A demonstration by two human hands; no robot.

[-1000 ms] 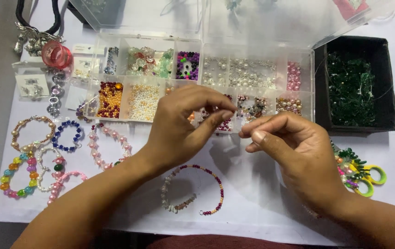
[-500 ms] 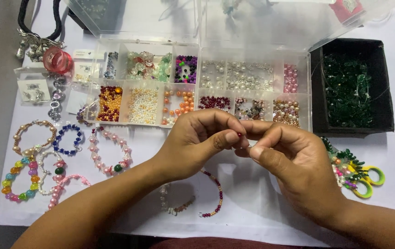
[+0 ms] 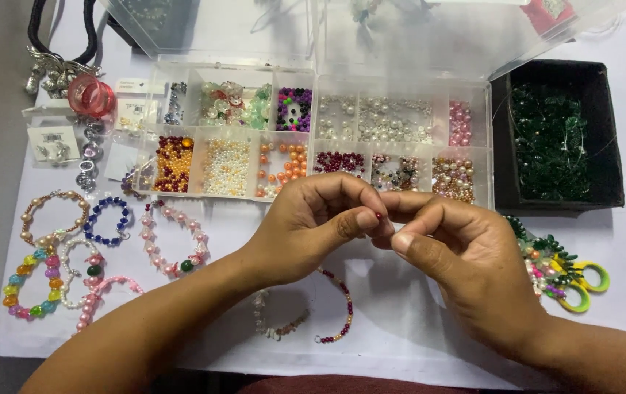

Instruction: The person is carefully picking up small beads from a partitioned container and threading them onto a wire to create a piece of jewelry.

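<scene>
Left hand is closed, a small dark red bead pinched between thumb and forefinger; the right hand is closed against it, fingertips touching, what it grips being hidden. Below the hands, an unfinished beaded strand is laid on the white desk. Behind them a clear compartment box of sorted beads is set, with finished bracelets kept at the left.

Head view, close, down onto table
</scene>
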